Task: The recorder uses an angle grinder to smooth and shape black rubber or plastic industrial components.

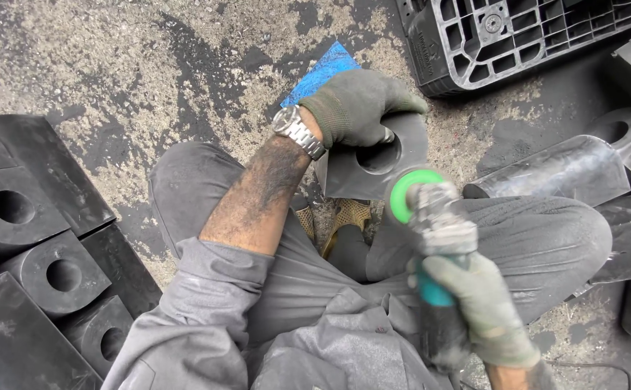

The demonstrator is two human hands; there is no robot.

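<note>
My left hand (pixel 359 105), in a grey-green glove with a metal watch at the wrist, grips the top of a black rubber block (pixel 373 170) that has a round hole in its face. The block stands on edge on the ground between my knees. My right hand (pixel 478 307), gloved too, is closed around the body of a handheld grinder (pixel 434 217). The grinder's green disc sits right at the block's lower right edge. A blue sheet (pixel 324 68) lies on the ground behind the block.
Several black rubber blocks with holes (pixel 48 274) are stacked at the left. More black rubber pieces (pixel 568 170) lie at the right. A black plastic pallet (pixel 517 36) sits at the top right. The ground is rough concrete.
</note>
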